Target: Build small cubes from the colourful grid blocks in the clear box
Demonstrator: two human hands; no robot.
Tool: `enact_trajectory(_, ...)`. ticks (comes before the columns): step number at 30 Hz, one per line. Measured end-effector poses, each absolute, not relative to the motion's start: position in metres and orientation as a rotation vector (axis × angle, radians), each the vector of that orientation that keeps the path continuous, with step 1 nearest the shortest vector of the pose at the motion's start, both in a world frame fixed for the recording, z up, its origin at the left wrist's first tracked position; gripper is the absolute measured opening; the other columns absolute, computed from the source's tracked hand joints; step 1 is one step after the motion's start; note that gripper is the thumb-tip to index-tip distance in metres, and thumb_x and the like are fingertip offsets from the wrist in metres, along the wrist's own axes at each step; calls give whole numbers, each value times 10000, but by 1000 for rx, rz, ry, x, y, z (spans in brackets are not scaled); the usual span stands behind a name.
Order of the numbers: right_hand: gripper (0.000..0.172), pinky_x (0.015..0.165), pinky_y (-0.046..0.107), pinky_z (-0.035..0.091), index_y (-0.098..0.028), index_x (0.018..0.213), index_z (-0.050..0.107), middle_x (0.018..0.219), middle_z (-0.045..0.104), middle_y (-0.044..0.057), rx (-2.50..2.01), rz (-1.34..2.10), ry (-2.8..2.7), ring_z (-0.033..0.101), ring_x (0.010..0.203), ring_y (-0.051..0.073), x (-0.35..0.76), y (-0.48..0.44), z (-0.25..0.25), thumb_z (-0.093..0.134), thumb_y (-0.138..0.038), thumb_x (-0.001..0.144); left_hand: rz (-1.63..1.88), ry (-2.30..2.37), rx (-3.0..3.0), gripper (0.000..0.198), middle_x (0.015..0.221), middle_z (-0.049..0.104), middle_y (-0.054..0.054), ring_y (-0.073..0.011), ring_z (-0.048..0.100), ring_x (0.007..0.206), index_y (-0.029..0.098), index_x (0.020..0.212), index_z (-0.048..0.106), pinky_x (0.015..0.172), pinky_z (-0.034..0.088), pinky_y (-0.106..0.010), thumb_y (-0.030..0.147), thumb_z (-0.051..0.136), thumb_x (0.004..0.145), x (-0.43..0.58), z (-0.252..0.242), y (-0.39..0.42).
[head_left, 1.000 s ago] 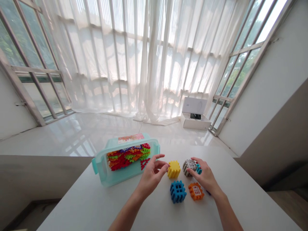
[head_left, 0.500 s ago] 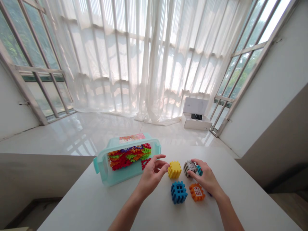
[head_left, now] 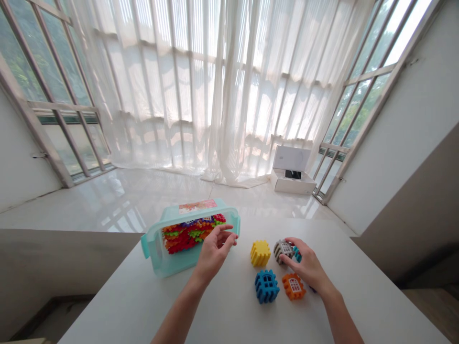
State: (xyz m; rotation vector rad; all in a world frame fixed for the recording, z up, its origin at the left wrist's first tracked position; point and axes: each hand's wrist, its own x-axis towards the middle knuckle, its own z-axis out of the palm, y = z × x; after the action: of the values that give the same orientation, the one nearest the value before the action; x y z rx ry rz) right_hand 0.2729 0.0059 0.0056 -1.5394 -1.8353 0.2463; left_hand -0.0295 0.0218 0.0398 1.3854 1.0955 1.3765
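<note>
My left hand [head_left: 215,251] is raised in front of the bin's right end, its fingers loosely curved and apart with nothing between them. A grey block cube [head_left: 283,251] with a white window piece is gripped between the thumb and fingers of my right hand [head_left: 304,263]. Partly behind that hand sits a teal block [head_left: 297,253], and a bit of purple block shows under its wrist. To the left of the grey cube stands a yellow cube [head_left: 260,253]. Nearer to me are a blue cube [head_left: 267,286] with a window face and an orange cube [head_left: 293,286] with a white window.
An open translucent mint bin [head_left: 172,265], tipped on its side, holds many flat interlocking pieces [head_left: 186,239] in red, orange and green. All this is on a white table [head_left: 215,315]. Beyond it, a white box [head_left: 292,184] with a phone stands near the curtain.
My left hand has moved left, away from the yellow cube and toward the bin's opening. My right hand stays at the grey cube, and the cubes have not moved.
</note>
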Motion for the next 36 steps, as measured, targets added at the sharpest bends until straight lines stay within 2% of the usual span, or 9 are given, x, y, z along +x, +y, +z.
enact_trajectory(5, 393, 952, 418, 544, -219, 1152, 661, 1192, 709, 94, -1545, 279, -1837, 682, 1075, 275, 272, 5, 7, 686, -403, 806, 1532, 1580, 1689, 245, 960, 757, -81, -242, 725, 849, 187, 1032, 653, 783, 566, -352, 355, 567, 875, -61, 35, 33)
enact_trajectory(9, 395, 960, 426, 541, -221, 1163, 657, 1203, 707, 98, -1555, 299, -1838, 682, 1082, 279, 271, 5, 8, 679, -399, 812, 1389, 2177, 1981, 295, 1138, 729, -103, -261, 703, 890, 210, 1125, 683, 732, 535, -353, 291, 472, 935, -83, 31, 35)
enact_trajectory(13, 393, 964, 447, 540, -212, 1171, 654, 1206, 704, 109, -1544, 294, -1839, 681, 1084, 288, 271, 5, 8, 670, -384, 818, 1218, 2443, 2009, 348, 1170, 715, -132, -279, 696, 904, 185, 1191, 668, 683, 507, -346, 308, 438, 960, -94, 30, 35)
enact_trajectory(22, 350, 969, 430, 548, -212, 1116, 679, 1197, 709, 103, -1495, 245, -1838, 681, 1105, 286, 271, 6, 8, 688, -366, 802, 1026, 2483, 1988, 383, 1221, 709, -133, -291, 690, 859, 206, 1230, 660, 627, 483, -350, 288, 393, 968, -106, 30, 36)
enact_trajectory(31, 448, 969, 433, 536, -204, 1207, 619, 1252, 664, 114, -1525, 218, -1812, 653, 1127, 283, 271, 5, 9, 659, -479, 855, 1209, 2503, 2051, 368, 1091, 746, -145, -301, 687, 920, 193, 1171, 715, 663, 459, -331, 275, 413, 977, -108, 28, 35)
enact_trajectory(36, 472, 861, 416, 558, -201, 1225, 591, 1211, 656, 128, -1474, 82, -1699, 656, 1024, 272, 271, 5, 12, 572, -556, 913, 1388, 2366, 2177, 324, 1067, 770, -118, -280, 718, 850, 200, 1116, 728, 693, 474, -333, 289, 444, 988, -98, 32, 31)
